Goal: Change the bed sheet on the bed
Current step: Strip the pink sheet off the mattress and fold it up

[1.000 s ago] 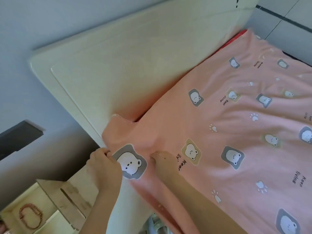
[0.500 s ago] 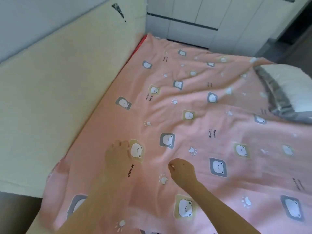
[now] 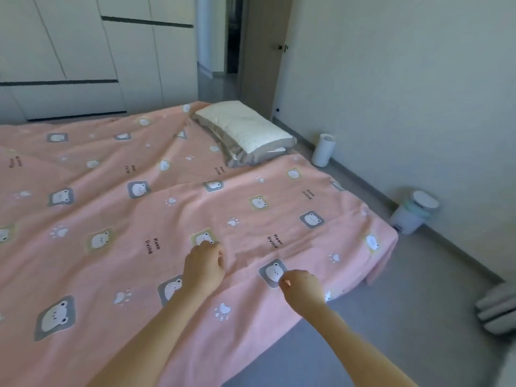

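- The pink bear-print sheet (image 3: 251,196) is already lying spread across the whole bed (image 3: 377,270), so I'd guess the swap is mostly done.
- It's rumpling in the middle and hanging loose over the near corner, so smoothing and tucking are looking like what's left.
- The left hand (image 3: 205,261) is curling its fingers into the sheet, bunching a small crease.
- The right hand (image 3: 300,286) is pinching thumb to finger just over the near edge. Can't tell if it's got any fabric.
- The pillow (image 3: 245,132) is sitting on the sheet at the far side and pinning it there, so it probably needs lifting.
- A white roll (image 3: 324,149) and a small bin (image 3: 416,210) are standing by the wall, well clear of the bed.
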